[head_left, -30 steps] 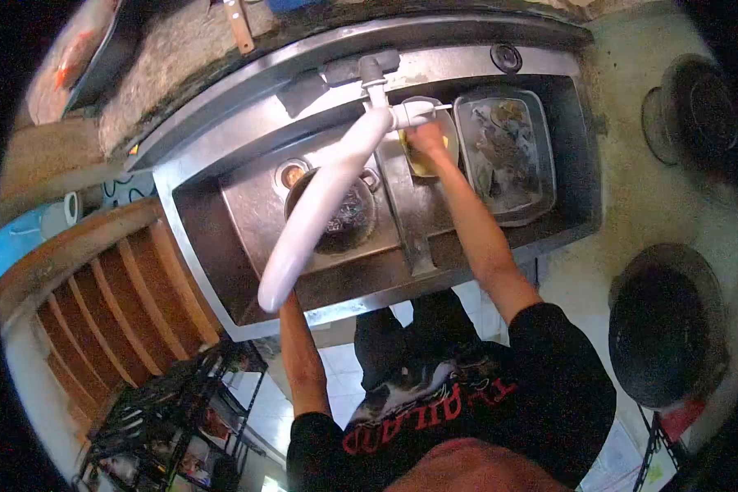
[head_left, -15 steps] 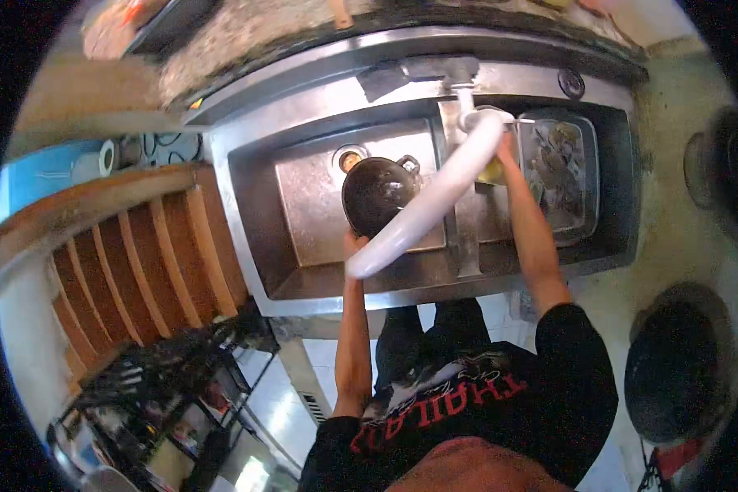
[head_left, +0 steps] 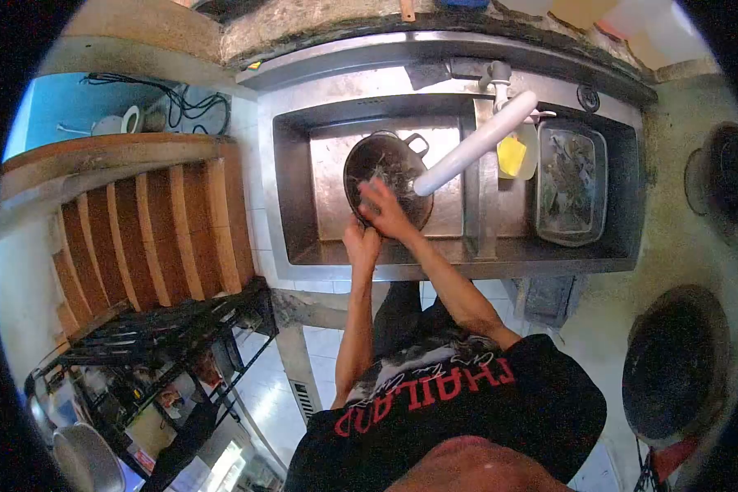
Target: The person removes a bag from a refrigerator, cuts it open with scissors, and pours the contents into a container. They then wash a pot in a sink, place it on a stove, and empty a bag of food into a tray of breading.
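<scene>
A dark, round cooking pot [head_left: 402,176] with loop handles sits in the left sink basin, its inside wet with streaks that look like running water. My left hand [head_left: 361,240] is closed around the near side of the pot, at its rim or handle. Over the pot's opening, my right hand [head_left: 385,209] reaches in with its fingers stretched out and slightly blurred; no held object can be made out. The end of a thick white spout [head_left: 476,148] hangs over the pot's right side.
A yellow sponge [head_left: 512,156] sits by the tap. In the right basin stands a clear rectangular container [head_left: 572,234] with utensils or scraps inside. A dark cloth [head_left: 428,75] lies on the sink's back ledge. Large dark pans [head_left: 672,369] hang at right.
My right hand has left the tap area and come over into the pot. The pot has shifted left and now covers the drain. My left hand keeps hold of it.
</scene>
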The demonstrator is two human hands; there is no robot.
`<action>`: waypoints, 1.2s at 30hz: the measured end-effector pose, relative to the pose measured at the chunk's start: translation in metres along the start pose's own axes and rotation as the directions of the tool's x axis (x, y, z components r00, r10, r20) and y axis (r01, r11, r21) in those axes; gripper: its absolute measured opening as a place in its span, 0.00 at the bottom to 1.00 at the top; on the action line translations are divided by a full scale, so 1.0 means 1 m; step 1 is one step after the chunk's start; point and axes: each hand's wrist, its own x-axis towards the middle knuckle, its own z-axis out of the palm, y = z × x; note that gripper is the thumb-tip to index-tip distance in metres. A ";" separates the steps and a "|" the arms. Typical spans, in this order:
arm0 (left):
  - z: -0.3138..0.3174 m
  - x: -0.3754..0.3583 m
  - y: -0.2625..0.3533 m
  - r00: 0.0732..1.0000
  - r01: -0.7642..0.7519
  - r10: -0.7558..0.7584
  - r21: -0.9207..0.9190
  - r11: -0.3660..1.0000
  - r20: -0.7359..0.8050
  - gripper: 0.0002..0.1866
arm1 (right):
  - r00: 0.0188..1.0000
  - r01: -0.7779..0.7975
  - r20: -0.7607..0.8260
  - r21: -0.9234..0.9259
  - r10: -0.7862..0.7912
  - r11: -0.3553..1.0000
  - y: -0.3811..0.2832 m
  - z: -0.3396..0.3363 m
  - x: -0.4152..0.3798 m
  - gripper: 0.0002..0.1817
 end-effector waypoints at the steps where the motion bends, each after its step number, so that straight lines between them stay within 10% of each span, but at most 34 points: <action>1: -0.006 0.003 -0.001 0.993 0.115 -0.116 -0.188 0.975 0.007 0.19 | 0.990 -0.008 0.139 0.103 -0.006 0.995 -0.011 -0.009 -0.004 0.27; 3: -0.028 -0.003 -0.008 0.932 0.344 -0.349 -0.527 0.777 0.094 0.17 | 0.909 -0.085 0.414 0.292 -0.046 0.953 -0.024 -0.049 -0.025 0.26; 4: -0.036 -0.006 -0.019 0.945 0.323 -0.288 -0.582 0.746 0.156 0.15 | 0.889 0.038 0.456 0.005 -0.037 0.999 -0.018 -0.066 -0.027 0.26; 7: -0.023 -0.032 -0.017 0.858 0.511 -0.411 -0.585 0.630 0.307 0.15 | 0.994 -0.010 0.102 -0.332 0.047 0.943 0.037 -0.044 -0.004 0.26; 10: -0.006 -0.030 -0.025 0.922 0.386 -0.326 -0.499 0.776 0.207 0.14 | 0.994 -0.047 -0.106 -0.084 0.038 0.995 0.000 -0.010 0.000 0.23; 12: -0.003 -0.021 -0.043 0.953 0.294 -0.286 -0.538 0.791 0.100 0.14 | 0.988 0.007 0.152 0.031 -0.012 1.000 -0.031 -0.028 -0.025 0.21; 13: -0.021 -0.020 -0.024 0.874 0.479 -0.401 -0.628 0.613 0.275 0.15 | 0.961 0.052 0.273 -0.036 -0.041 0.998 -0.032 -0.046 -0.035 0.21; 15: -0.033 -0.026 -0.048 0.875 0.484 -0.363 -0.601 0.636 0.321 0.19 | 0.929 -0.310 0.227 0.045 0.292 0.950 0.002 -0.075 -0.030 0.20; 17: -0.020 -0.033 -0.041 0.919 0.384 -0.280 -0.469 0.795 0.278 0.21 | 0.967 0.118 -0.166 -0.376 -0.193 0.919 0.049 -0.068 0.004 0.15; 19: -0.004 -0.033 -0.044 0.960 0.250 -0.180 -0.367 0.896 0.216 0.20 | 0.954 -0.055 -0.300 -0.261 -0.027 0.964 -0.010 -0.056 0.027 0.12; 21: 0.010 -0.023 -0.067 0.988 0.102 -0.064 -0.274 0.956 0.143 0.18 | 0.993 -0.016 -0.112 0.109 0.029 0.994 -0.029 -0.031 0.016 0.16; 22: -0.001 -0.014 -0.074 0.974 0.161 -0.156 -0.016 0.987 0.162 0.18 | 0.994 -0.088 0.063 -0.033 0.090 0.996 -0.035 -0.026 -0.006 0.16; 25: -0.023 -0.007 -0.060 0.937 0.311 -0.240 -0.289 0.905 0.256 0.20 | 0.990 -0.026 0.138 0.195 -0.001 0.981 -0.047 -0.035 -0.035 0.18; 29: -0.030 -0.035 -0.007 0.924 0.339 -0.258 -0.291 0.895 0.283 0.22 | 0.978 0.206 -0.038 -0.022 -0.207 0.978 -0.005 -0.028 0.015 0.24; 32: -0.025 -0.038 -0.019 0.959 0.188 -0.143 -0.173 0.967 0.246 0.21 | 0.916 -0.189 -0.380 -0.136 0.125 0.973 -0.012 -0.033 0.031 0.23; 36: -0.014 -0.026 -0.070 0.953 0.208 -0.178 -0.102 0.973 0.244 0.21 | 0.991 0.033 -0.135 0.101 -0.019 0.994 -0.056 -0.013 0.005 0.19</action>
